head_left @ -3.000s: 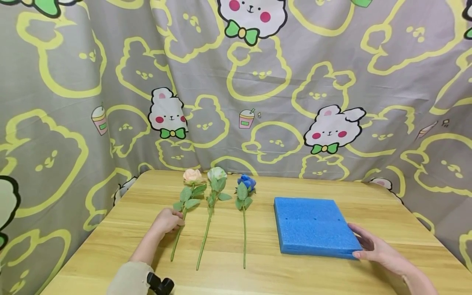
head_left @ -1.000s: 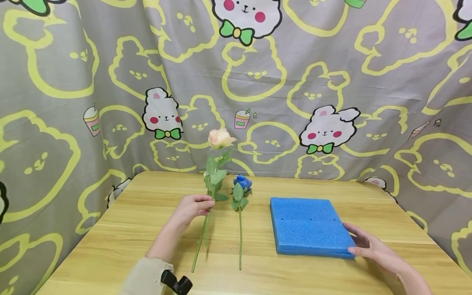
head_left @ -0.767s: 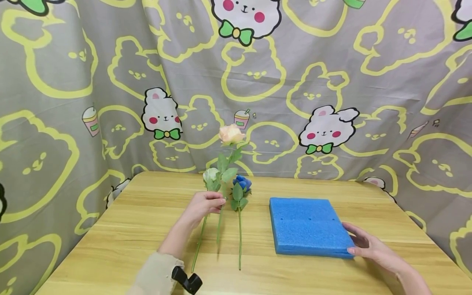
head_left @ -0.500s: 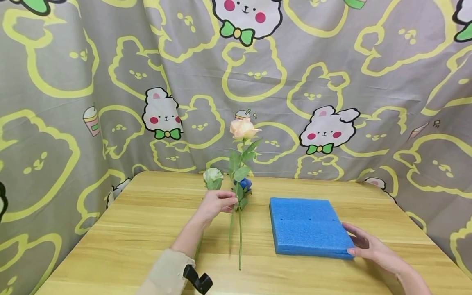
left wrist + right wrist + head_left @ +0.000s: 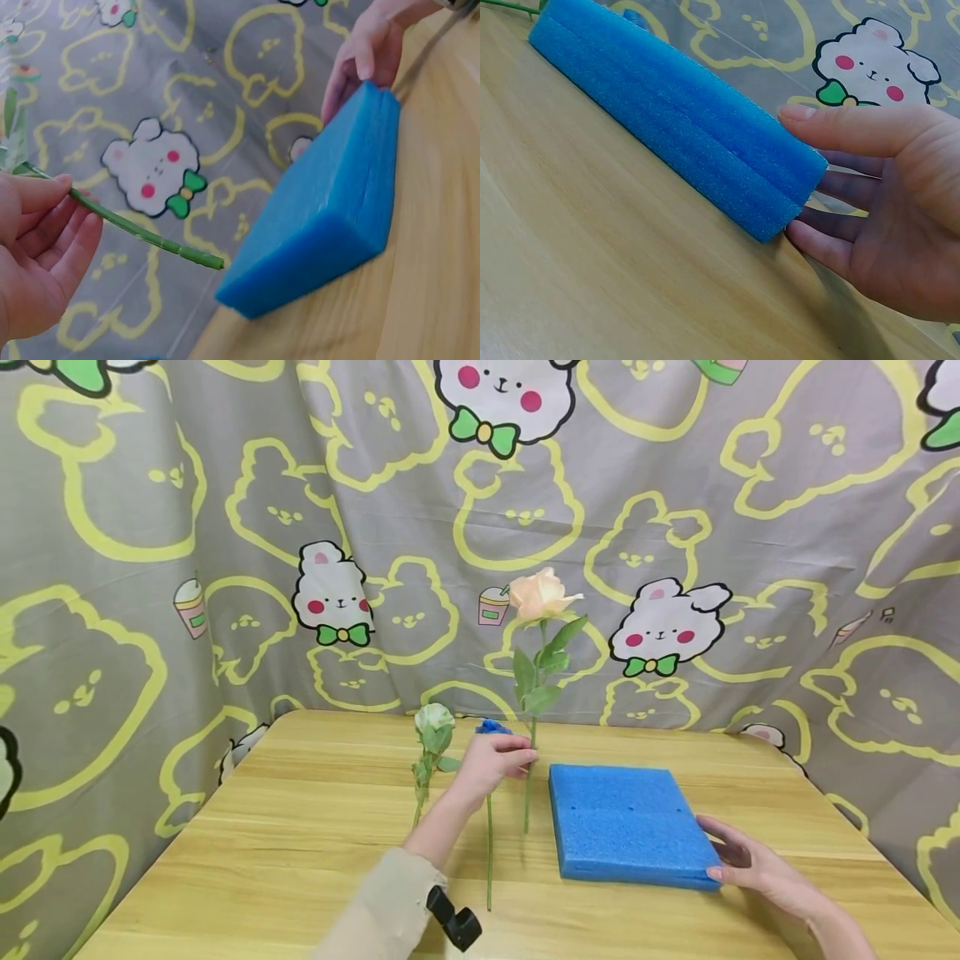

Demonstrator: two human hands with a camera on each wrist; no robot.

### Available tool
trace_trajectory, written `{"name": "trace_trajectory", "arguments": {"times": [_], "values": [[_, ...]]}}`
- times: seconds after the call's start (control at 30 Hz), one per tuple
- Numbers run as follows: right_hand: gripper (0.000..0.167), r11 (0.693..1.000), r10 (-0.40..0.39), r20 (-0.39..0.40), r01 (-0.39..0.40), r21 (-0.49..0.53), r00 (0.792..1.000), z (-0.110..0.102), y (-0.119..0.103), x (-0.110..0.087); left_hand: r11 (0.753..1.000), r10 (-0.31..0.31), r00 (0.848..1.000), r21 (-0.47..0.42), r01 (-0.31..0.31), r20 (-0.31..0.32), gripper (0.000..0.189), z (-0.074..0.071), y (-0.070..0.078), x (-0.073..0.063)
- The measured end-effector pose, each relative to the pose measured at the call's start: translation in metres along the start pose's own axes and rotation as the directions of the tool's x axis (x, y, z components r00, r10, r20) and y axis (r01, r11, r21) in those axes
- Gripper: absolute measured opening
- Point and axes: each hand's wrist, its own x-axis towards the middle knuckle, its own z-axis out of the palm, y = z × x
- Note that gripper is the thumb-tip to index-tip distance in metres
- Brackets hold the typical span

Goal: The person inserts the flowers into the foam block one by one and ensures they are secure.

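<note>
My left hand point(image 5: 491, 768) pinches the stem of a peach rose point(image 5: 542, 595) between thumb and fingers. The flower stands upright above the table, its lower stem end beside the left edge of a blue foam block point(image 5: 630, 818). In the left wrist view the bare green stem point(image 5: 150, 236) points toward the block. A row of three small holes crosses the block's top. My right hand point(image 5: 757, 868) holds the block's near right corner, thumb on the front edge and fingers along the right side, as the right wrist view shows.
A pale green-white rose point(image 5: 433, 727) lies on the wooden table point(image 5: 300, 827), its lower stem behind my left forearm. Beside it lies a blue rose point(image 5: 491, 727), partly covered by my left hand. A patterned grey curtain point(image 5: 420, 527) hangs behind the table.
My left hand took the peach rose from the left of the table, raised it upright and carried it right, past the other two roses, toward the block. The right hand stays at the block.
</note>
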Motion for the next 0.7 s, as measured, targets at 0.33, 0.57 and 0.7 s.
{"name": "trace_trajectory", "arguments": {"times": [0.33,0.57,0.7], "values": [[0.064,0.998,0.065,-0.014,-0.065,0.002,0.998,0.0,-0.004,-0.001,0.996,0.023,0.999,-0.087,-0.025,-0.029,0.022,0.044,0.004,0.022],[0.063,0.996,0.086,-0.03,-0.087,-0.019,0.996,0.001,-0.006,0.0,0.996,0.087,0.995,0.029,-0.086,-0.051,0.019,0.066,0.009,0.035],[0.062,0.997,0.08,-0.026,-0.081,-0.013,0.996,0.0,-0.005,-0.001,0.99,0.116,0.992,0.081,-0.112,-0.043,0.017,0.08,0.008,0.042]]}}
